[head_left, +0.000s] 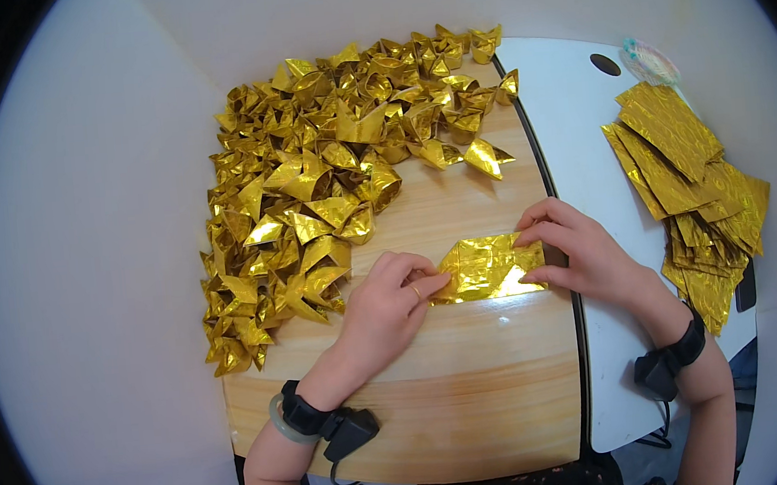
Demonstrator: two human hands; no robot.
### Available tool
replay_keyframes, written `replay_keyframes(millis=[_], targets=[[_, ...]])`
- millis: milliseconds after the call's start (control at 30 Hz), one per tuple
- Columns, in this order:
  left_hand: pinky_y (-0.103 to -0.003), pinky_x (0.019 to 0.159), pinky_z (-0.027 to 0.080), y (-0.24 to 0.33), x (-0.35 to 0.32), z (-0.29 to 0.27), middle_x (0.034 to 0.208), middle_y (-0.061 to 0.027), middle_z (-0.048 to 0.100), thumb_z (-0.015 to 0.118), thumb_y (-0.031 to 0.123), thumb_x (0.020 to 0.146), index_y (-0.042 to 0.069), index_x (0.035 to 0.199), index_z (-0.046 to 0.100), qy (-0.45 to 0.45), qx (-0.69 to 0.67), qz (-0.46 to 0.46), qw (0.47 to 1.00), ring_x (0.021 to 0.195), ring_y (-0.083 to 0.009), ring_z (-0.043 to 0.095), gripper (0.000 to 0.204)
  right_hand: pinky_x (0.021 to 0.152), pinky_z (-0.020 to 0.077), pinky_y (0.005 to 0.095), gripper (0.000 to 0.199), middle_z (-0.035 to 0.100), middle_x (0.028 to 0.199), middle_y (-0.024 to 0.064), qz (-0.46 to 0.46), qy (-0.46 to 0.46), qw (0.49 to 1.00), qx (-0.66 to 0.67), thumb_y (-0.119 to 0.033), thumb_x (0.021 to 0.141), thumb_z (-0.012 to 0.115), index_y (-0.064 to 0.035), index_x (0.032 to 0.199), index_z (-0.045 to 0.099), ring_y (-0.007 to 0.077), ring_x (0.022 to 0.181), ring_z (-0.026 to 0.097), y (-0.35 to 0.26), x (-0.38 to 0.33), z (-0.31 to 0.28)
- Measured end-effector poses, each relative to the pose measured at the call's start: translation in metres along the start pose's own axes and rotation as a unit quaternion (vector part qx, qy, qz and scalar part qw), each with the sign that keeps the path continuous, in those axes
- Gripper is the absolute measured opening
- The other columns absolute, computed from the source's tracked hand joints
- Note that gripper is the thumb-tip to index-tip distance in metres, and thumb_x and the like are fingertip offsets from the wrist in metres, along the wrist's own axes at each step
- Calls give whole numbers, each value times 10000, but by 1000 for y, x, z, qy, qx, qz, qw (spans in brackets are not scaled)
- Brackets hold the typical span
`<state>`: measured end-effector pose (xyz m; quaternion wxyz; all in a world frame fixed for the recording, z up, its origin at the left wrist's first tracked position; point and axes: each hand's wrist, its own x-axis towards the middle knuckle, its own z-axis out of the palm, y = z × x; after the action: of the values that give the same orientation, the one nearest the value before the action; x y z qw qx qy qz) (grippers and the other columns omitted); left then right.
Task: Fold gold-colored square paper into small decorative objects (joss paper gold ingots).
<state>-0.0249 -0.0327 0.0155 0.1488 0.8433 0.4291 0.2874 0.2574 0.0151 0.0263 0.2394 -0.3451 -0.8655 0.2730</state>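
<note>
A sheet of gold foil paper [488, 269] lies folded into a flat strip on the wooden table, its left end tapering with slanted corners. My left hand [389, 302] pinches that left end between thumb and fingers; a thin ring is on one finger. At the opposite end, my right hand [583, 248] holds the paper's right edge, with its fingers near the upper corner and its thumb lower down. Heaped beyond and to the left are many folded gold paper ingots [309, 175], the nearest ones close to my left hand.
The wooden tabletop [403, 407] meets a white table [605, 344] along a dark edge. Flat gold foil sheets [676, 143] are piled on the white table at right, near a translucent pastel item [650, 62]. Pale walls enclose the left and far sides. Both wrists wear black strapped devices.
</note>
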Motion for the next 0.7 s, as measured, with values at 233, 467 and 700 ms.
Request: replay_keyframes(millis=[233,467,700], targets=[[-317,720,492,4,0,-4,970,-60,600,694,-14,763,88,1007,720,-32,-16,-24,999,828,-218,565,265,976,448,348,373,552,1227,107,-9,-115,984,138,41,694,622,-55,1055,635,268,1158,536,0,-3,-24],[-309,735,483,-3,0,-2,974,-57,598,678,-44,770,96,1015,726,-33,-42,-22,998,844,-222,555,286,932,458,361,290,638,1072,61,-7,-101,988,121,10,733,672,-65,1012,660,261,1068,560,7,-2,-15],[-321,777,494,-2,0,-5,994,-56,595,701,-2,785,116,1029,729,-46,-41,-31,998,907,-235,552,272,839,453,341,195,643,960,34,-56,-14,998,7,-114,759,731,-86,941,665,247,932,545,9,8,-3]])
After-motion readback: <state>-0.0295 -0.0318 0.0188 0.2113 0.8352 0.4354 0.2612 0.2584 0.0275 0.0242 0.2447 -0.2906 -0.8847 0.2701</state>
